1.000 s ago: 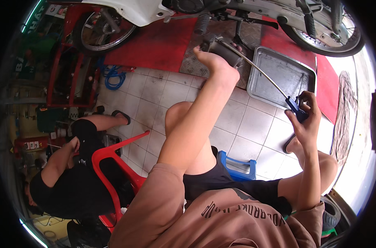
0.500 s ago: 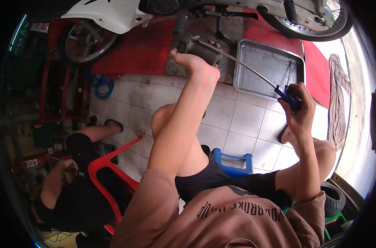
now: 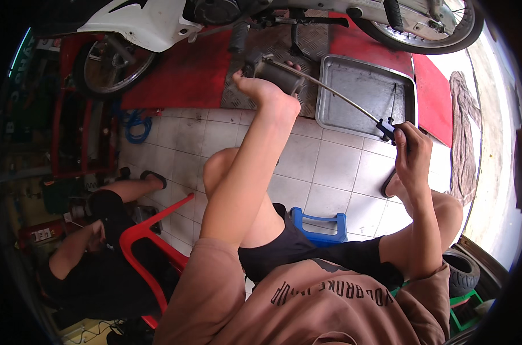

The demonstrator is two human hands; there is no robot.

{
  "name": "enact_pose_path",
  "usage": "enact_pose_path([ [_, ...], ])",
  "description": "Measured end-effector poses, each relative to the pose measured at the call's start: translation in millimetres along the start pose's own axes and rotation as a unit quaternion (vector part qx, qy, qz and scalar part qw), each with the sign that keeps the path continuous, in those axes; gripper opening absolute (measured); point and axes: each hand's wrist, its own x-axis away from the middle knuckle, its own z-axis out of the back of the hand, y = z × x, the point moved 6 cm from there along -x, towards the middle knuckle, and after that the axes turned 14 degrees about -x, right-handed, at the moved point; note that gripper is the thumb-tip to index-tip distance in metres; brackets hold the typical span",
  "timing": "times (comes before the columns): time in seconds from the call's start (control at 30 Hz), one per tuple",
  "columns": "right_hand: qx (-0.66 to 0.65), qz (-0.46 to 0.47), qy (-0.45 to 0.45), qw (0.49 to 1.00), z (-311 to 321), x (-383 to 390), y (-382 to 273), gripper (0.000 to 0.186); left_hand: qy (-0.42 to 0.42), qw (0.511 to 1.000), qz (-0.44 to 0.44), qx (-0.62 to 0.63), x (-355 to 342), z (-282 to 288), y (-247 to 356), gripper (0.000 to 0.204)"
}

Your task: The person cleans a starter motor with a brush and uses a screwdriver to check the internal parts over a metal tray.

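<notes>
My left hand (image 3: 250, 84) is wrapped round a dark grey cylindrical part (image 3: 277, 77) with a blocky end, held over the metal plate below the motorbike. My right hand (image 3: 413, 150) grips the handle of a long screwdriver (image 3: 353, 102), blue-black at the handle, with a steel shaft. The shaft slants up and left across the tray, and its tip meets the blocky end of the part. Whether the tip sits in a screw is too small to tell. A shallow metal tray (image 3: 324, 106) lies beneath the shaft; a thin dark line in it could be a tool or a reflection.
A white motorbike (image 3: 137, 26) stands across the far side on a red platform (image 3: 177, 75). Nearer are a blue stool (image 3: 318, 225), a red plastic chair (image 3: 135, 238) and a seated person (image 3: 100, 270) at left. A brown cloth (image 3: 463, 132) and a tyre (image 3: 463, 270) lie at right.
My right hand has turned on the screwdriver handle, its fingers now lying further along it. The part stays in my left hand. The whole view has shifted slightly.
</notes>
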Motion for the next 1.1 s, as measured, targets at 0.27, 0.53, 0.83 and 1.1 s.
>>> enact_pose_path([
  [0.27,-0.026,0.06,0.087,0.994,12.1,6.5,-19.4,0.012,0.008,1.0,0.017,-0.007,13.2,-5.5,-3.8,0.056],
  [0.53,-0.044,0.134,0.097,0.985,12.3,7.4,-30.7,0.032,-0.069,0.995,-0.068,0.019,0.3,-6.1,15.2,0.058],
  [0.83,-0.084,0.169,0.115,0.975,3.9,26.9,-61.4,0.022,-0.074,0.994,-0.083,0.016,9.9,22.6,23.9,0.058],
  [1.1,-0.157,0.067,0.087,0.981,-23.1,11.9,-32.5,0.025,-0.054,0.997,-0.054,0.018,-9.4,20.9,12.4,0.062],
])
